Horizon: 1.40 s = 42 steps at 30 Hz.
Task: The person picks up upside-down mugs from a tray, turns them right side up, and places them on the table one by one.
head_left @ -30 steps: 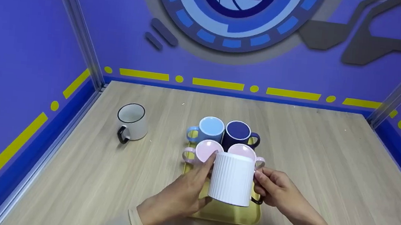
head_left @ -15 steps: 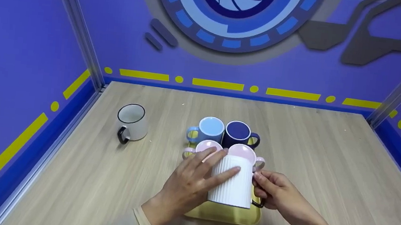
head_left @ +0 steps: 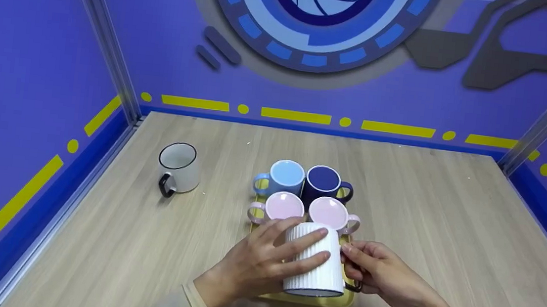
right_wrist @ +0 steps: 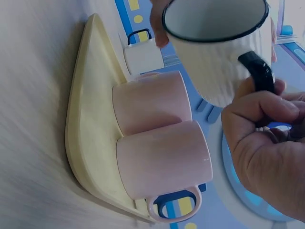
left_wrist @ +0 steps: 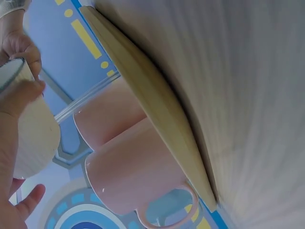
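Observation:
A white ribbed mug with a black rim and black handle is held tilted above the front of a yellow tray, its opening towards me. My left hand holds the mug's body from the left, fingers spread over its upper side. The right hand grips the black handle at the other side. Right behind the mug, two pink mugs stand upright side by side on the tray. At the back of the tray are a light blue mug and a dark blue mug.
Another white mug with black rim and handle stands upright on the wooden table at the left. Blue-purple panels and metal posts enclose the back and sides.
The left hand's fingers have come over the mug's upper side from its left edge. Both hands have lowered the mug slightly towards me, and its black rim shows more.

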Tool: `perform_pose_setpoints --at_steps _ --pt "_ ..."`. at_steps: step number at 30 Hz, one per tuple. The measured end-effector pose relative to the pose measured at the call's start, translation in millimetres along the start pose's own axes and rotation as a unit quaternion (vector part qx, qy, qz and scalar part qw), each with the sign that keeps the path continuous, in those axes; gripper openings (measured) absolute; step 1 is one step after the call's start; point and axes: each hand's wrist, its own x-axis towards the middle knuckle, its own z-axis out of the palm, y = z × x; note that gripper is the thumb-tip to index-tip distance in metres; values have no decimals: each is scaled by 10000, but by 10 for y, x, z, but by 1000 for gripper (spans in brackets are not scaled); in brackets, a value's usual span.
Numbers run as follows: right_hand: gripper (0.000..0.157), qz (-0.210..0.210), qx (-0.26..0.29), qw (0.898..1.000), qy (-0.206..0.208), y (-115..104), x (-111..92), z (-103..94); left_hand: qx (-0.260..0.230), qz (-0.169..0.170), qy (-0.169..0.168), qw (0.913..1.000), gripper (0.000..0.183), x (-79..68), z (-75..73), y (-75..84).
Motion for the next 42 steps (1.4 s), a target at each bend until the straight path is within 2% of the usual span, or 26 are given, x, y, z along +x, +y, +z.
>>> perform_pose_setpoints --at_steps 5,9,12,15,19,22,25,27,30,33,36,40,42 --pt "29 -48 -270 9996 -66 22 1 -10 -301 -63 -56 9995 85 -12 4 -1" --pt "31 -226 -754 9969 87 21 3 8 -862 -309 -36 9958 97 -18 11 -5" --pt "32 -395 -1222 9912 329 5 3 27 -1337 -550 -71 9895 103 -16 3 -7" --pt "31 -664 -1650 9820 629 -5 -5 52 -1756 -768 -166 9813 106 -11 -12 -2" --pt "26 -1157 -1860 9704 1012 -3 -12 82 -2182 -986 -254 9706 106 -3 -17 -12" --pt "20 -1633 -1807 9633 1125 6 -11 93 -2413 -1111 -276 9637 106 -5 -10 -34" --pt "11 -2136 -1809 9541 1068 20 -11 92 -2712 -1246 -288 9540 107 -11 -1 -56" --pt "10 -2430 -1803 9488 911 32 -15 84 -2966 -1353 -276 9450 106 -13 7 -69" --pt "19 -2784 -1783 9422 537 56 -19 69 -3379 -1569 -284 9276 103 -11 13 -78" --pt "23 -2843 -1792 9415 236 72 -28 60 -3808 -1802 -346 9062 100 -8 10 -82" --pt "22 -2792 -1879 9416 82 81 -37 60 -4225 -2045 -515 8815 100 -17 -4 -80" --pt "21 -2737 -2016 9404 63 85 -50 63 -4571 -2346 -782 8543 100 -29 -14 -78" --pt "21 -2680 -2097 9402 144 81 -56 70 -4653 -2485 -897 8448 99 -30 -12 -75"
